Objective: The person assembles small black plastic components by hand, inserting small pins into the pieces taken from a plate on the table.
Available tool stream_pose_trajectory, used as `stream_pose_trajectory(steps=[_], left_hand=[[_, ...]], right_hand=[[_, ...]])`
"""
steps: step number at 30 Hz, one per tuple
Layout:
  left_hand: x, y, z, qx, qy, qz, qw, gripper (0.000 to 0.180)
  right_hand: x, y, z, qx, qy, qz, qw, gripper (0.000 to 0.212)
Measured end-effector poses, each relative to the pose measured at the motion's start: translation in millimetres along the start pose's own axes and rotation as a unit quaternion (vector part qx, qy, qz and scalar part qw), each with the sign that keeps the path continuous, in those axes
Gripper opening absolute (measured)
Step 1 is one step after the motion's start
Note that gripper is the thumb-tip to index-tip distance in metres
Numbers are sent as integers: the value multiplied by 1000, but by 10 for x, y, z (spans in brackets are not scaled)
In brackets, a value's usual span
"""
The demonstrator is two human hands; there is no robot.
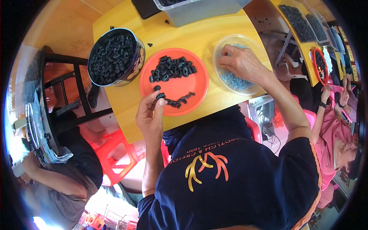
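Table (128, 111) (yellow) worked at from nr edge.

L hand (150, 115): positioned over nr-L rim of orange plate (180, 88), plate set btwn mid-table & nr edge. Blk ribbed pc (161, 96) pinched btwn thumb & index; grip narrow. 2nd blk pc (156, 88) noted just beside the index tip; contact cannot be told.

R hand (243, 63): lowered into clear round tub (256, 46), R edge of table, toward nr-R corner. Fingers bunched, tips at the blue-grey beads (234, 81); whether any bead is gripped cannot be told (tips partly hidden).

Plate contents: heap of blk pcs (170, 69) gathered on far half; curved row of smaller blk pcs (178, 103) laid along nr rim, R of the held pc.

Also on table: round tin (140, 59) at L edge, filled w/ similar blk pcs; clear bin (199, 15) at far edge, dark contents partly cut off by frame; dark flat item (146, 8) also at far edge, L of bin. Loose blk bits (149, 45) seen btwn tin & plate, another nr the bin.

Surroundings: red stool (115, 155) off nr-L corner; seated person (63, 184) to L; person in pink top (329, 147) to R, nr 2nd yellow table w/ red plate (326, 78).
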State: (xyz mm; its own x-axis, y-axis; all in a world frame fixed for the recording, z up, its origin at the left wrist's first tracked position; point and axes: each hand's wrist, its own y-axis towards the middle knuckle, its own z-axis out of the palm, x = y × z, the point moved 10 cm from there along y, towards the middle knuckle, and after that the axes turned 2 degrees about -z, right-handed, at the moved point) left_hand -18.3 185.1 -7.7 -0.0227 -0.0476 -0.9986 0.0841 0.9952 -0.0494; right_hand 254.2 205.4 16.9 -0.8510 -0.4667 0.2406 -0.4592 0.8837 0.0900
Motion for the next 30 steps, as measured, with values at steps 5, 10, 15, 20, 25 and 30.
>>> stream_pose_trajectory(steps=[5,10,15,20,25,30], left_hand=[[20,-3,-7,3,-9,-2,1000,21],[41,5,22,8,-9,0,1000,21],[24,15,62,20,15,4,1000,26],[38,14,50,13,8,0,1000,22],[44,34,82,17,6,-5,1000,23],[54,46,85,17,11,5,1000,24]], right_hand=[[-54,-54,-56,-10,2,10,1000,12],[-62,-85,-98,-14,5,10,1000,12],[-124,-111,-171,-22,57,30,998,11],[-216,-160,-222,-27,67,52,996,11],[-158,-148,-145,-25,55,43,997,10],[-38,-45,-31,-21,42,64,997,13]])
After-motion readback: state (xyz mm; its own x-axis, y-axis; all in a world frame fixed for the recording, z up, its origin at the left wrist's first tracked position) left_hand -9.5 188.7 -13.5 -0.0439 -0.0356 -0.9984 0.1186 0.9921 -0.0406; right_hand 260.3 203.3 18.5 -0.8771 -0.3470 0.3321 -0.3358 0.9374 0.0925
